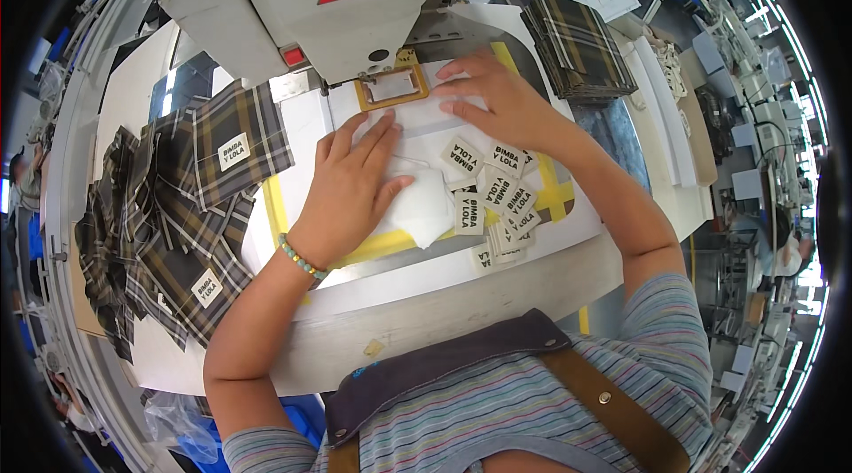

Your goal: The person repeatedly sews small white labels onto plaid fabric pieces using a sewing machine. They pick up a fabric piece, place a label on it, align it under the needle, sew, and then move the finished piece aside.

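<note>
Far left on the surface [133, 109], a spread of plaid fabric pieces [169, 216] w/ small sewn-on labels lies fanned out, prob. set aside out of the sewing zone but within reach. Next over, left hand [351, 185] lies flat, fingers stretched out & together, gripping nothing, just pressing down on the white fabric piece [417, 202] so it stays smooth & doesn't shift. That piece sits centre, near edge folded, far edge running under the brass-coloured clamp frame [393, 87] of the grey sewing machine [302, 3]. Right hand [497, 100] likewise flat, fingers extended toward the frame, pinning the far-right part of the white fabric. Just near it, a loose heap of woven labels [493, 198] is kept beside the hand for quick pick-up. Far right: stack of plaid pieces [577, 43], neatly squared.
</note>
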A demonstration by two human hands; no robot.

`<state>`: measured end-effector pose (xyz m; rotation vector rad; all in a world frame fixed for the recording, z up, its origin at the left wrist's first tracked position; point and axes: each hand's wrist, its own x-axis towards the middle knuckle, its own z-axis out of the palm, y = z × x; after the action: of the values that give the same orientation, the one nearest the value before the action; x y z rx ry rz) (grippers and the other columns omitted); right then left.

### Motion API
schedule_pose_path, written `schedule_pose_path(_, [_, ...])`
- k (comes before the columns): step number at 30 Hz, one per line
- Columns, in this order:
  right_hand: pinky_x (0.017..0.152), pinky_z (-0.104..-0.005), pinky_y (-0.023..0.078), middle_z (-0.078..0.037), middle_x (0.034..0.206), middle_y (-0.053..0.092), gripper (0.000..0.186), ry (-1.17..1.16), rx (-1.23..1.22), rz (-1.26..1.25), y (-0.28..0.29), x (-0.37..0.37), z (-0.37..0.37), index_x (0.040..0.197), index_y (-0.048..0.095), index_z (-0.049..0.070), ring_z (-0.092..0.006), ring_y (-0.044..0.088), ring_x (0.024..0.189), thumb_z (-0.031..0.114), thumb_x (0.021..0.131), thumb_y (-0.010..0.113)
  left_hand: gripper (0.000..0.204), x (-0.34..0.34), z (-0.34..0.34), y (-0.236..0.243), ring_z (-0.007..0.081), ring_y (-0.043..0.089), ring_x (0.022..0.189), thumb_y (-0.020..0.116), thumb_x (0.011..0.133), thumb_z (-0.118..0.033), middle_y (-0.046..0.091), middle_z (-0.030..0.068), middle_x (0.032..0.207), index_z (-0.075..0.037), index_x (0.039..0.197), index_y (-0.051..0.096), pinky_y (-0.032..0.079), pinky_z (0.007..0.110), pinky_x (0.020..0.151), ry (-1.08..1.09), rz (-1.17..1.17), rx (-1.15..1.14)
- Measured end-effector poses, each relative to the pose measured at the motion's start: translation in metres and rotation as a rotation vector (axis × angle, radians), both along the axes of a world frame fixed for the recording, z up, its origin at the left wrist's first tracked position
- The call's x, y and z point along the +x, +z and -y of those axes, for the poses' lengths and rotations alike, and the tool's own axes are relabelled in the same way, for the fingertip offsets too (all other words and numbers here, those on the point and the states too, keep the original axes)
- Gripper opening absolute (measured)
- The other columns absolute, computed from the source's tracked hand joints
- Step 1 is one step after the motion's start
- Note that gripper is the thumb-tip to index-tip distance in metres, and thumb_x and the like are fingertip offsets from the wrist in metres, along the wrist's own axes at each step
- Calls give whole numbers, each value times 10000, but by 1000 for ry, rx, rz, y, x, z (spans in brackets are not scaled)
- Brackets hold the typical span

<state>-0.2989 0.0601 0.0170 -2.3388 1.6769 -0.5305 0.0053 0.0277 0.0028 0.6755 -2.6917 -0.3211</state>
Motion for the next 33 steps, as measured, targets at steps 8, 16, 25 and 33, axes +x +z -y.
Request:
schedule_pose_path(8, [1284, -557, 284, -267, 1642, 455, 575, 84, -135, -139, -16, 34, -26, 1570, 590, 126, -442, 359, 1564, 414, 1076, 649, 614, -1, 2, -2, 401, 427, 1518, 707, 1021, -303, 531, 137, 1636, -18, 1542, 547, 346, 537, 1213, 58, -4, -35])
schedule_pose_path(16, [1276, -552, 292, -242, 1625, 480, 555, 56, -169, -80, -19, 36, -23, 1506, 637, 83, -421, 377, 1548, 436, 1078, 640, 621, -2, -1, -3, 461, 376, 1558, 691, 1042, -322, 506, 165, 1654, -9, 1556, 535, 287, 581, 1270, 57, 31, -53])
schedule_pose_path(25, [1277, -549, 303, -240, 1612, 498, 513, 66, -150, -12, -19, 31, -24, 1505, 659, 121, -430, 393, 1540, 383, 1063, 676, 655, -5, -8, 14, 507, 363, 1558, 677, 1047, -385, 460, 178, 1690, 1, 1556, 531, 262, 615, 1285, 16, 121, -53])
schedule_pose_path(33, [1270, -546, 313, -229, 1604, 506, 498, 58, -181, -25, -23, 32, -19, 1495, 666, 115, -422, 396, 1535, 374, 1069, 671, 747, -16, 6, -3, 512, 331, 1563, 626, 1065, -473, 448, 212, 1676, 4, 1614, 454, 233, 617, 1299, 37, 111, -94])
